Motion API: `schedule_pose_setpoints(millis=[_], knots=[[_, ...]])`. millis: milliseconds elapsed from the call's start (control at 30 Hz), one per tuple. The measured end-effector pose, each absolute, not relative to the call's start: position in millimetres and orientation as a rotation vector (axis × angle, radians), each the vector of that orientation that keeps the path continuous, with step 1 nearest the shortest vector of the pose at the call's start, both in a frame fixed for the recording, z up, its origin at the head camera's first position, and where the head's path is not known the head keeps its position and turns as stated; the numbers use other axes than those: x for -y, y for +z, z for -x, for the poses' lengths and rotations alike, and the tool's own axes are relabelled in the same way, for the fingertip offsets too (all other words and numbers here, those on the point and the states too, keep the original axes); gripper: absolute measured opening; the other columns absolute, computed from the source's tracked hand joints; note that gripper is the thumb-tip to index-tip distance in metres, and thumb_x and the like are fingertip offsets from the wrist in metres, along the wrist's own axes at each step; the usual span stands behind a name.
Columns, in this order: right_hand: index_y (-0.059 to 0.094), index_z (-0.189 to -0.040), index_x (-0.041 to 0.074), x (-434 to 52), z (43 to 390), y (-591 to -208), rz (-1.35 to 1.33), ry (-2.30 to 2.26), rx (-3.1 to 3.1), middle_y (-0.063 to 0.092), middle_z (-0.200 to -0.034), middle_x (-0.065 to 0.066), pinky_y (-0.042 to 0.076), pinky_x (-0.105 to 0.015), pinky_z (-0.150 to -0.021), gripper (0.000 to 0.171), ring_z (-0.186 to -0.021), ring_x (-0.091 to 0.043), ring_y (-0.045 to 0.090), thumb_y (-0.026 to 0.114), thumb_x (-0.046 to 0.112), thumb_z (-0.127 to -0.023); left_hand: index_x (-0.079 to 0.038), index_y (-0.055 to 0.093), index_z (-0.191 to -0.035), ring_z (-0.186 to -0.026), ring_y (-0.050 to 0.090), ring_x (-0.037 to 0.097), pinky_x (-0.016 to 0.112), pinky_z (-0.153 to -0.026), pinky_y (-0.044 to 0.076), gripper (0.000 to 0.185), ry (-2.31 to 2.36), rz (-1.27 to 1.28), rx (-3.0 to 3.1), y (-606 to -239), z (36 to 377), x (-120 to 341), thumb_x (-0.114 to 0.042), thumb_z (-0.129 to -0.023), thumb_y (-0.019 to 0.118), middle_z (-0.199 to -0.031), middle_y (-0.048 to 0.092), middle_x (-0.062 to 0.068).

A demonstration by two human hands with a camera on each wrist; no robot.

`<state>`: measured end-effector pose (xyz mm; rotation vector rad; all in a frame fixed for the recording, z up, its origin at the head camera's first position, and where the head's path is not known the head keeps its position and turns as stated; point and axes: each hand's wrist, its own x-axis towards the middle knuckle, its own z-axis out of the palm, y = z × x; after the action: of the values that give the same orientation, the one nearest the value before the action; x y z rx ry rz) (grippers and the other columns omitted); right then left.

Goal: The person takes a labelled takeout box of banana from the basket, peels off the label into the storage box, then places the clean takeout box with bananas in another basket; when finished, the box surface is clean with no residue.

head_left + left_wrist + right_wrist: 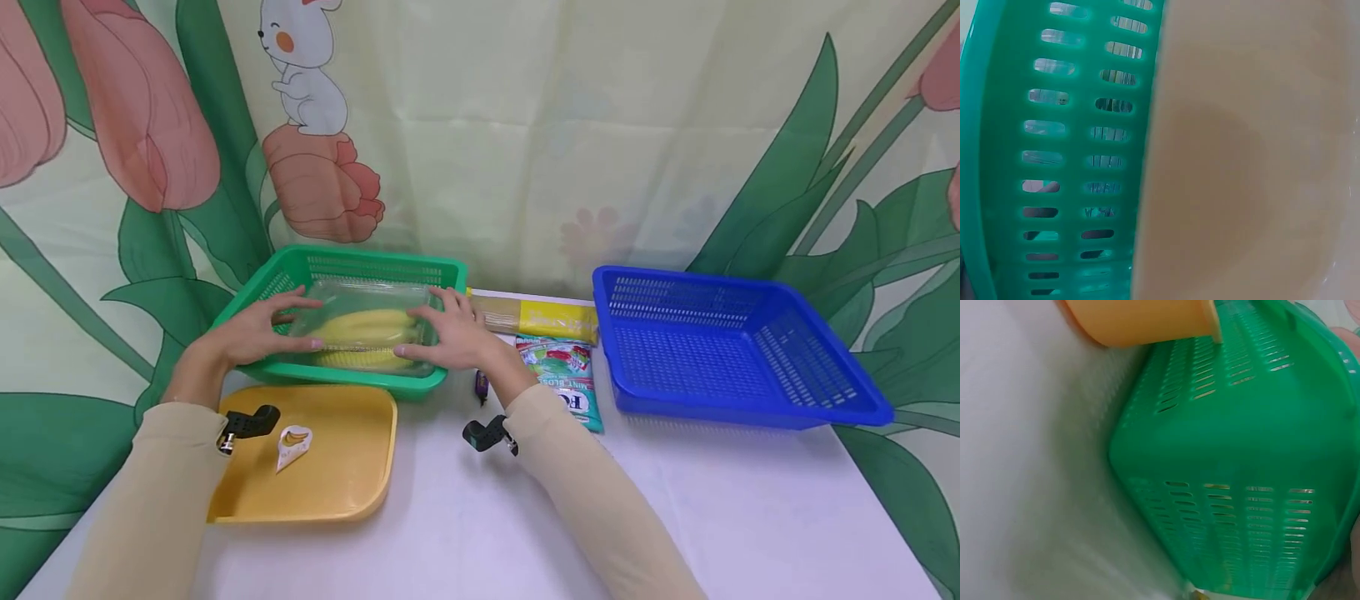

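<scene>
A clear plastic box with bananas (360,329) inside it lies within the green basket (375,260). My left hand (258,329) grips the box's left end, thumb and forefinger apart on its top. At the opposite end, my right hand (452,333) holds the box with thumb and forefinger over the edge and the other fingers toward the back. Each wrist view shows mostly the basket's slotted wall (1079,144), and the basket's outer corner (1210,444) shows beside the white table. The box's underside is hidden.
A yellow tray (337,450) with a small banana-printed paper piece (293,446) stands in front of the basket. Right of the basket lie a yellow-labelled noodle pack (555,319), a teal candy bag (558,367) and a small purple item (481,386). A blue basket (750,404) stands farther right.
</scene>
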<state>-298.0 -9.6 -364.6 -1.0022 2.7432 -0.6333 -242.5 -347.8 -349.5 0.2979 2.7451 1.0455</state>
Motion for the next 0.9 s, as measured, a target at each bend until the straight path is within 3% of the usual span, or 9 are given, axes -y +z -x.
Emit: schedule_pose_setpoints(millis=[233, 567, 800, 900], knots=[[0.048, -0.153, 0.034, 16.0, 296.0, -361.5, 0.976, -0.606, -2.748, 0.012, -0.172, -0.003, 0.016, -0.073, -0.117, 0.074, -0.157, -0.034, 0.005, 0.058, 0.072, -0.091, -0.011, 0.048, -0.153, -0.15, 0.025, 0.051, 0.073, -0.112, 0.028, 0.075, 0.947, -0.313, -2.803, -347.1, 238.8, 348.8, -0.04, -0.091, 0.079, -0.172, 0.013, 0.015], [0.051, -0.151, 0.036, 19.3, 294.7, -357.6, 0.941, -0.543, -2.768, 0.012, -0.172, -0.001, 0.018, -0.073, -0.117, 0.072, -0.158, -0.031, 0.005, 0.058, 0.074, -0.09, -0.01, 0.059, -0.143, -0.149, 0.026, 0.05, 0.073, -0.112, 0.028, 0.065, 0.888, -0.308, -2.828, -347.6, 237.0, 350.0, -0.045, -0.092, 0.077, -0.172, 0.015, 0.015], [0.051, -0.151, 0.036, 15.8, 293.9, -359.6, 0.927, -0.553, -2.781, 0.012, -0.172, 0.001, 0.017, -0.074, -0.117, 0.071, -0.158, -0.031, 0.004, 0.057, 0.073, -0.091, -0.007, 0.062, -0.14, -0.153, 0.012, 0.053, 0.077, -0.112, 0.022, 0.062, 0.916, -0.328, -2.82, -348.2, 240.4, 344.7, -0.043, -0.092, 0.077, -0.171, 0.013, 0.018], [0.05, -0.152, 0.034, 11.9, 294.5, -360.8, 0.94, -0.559, -2.782, 0.012, -0.173, -0.001, 0.017, -0.073, -0.117, 0.071, -0.158, -0.032, 0.005, 0.057, 0.072, -0.093, -0.007, 0.06, -0.142, -0.152, 0.014, 0.054, 0.077, -0.112, 0.022, 0.062, 0.931, -0.345, -2.816, -350.4, 243.8, 341.2, -0.041, -0.092, 0.077, -0.171, 0.012, 0.02]])
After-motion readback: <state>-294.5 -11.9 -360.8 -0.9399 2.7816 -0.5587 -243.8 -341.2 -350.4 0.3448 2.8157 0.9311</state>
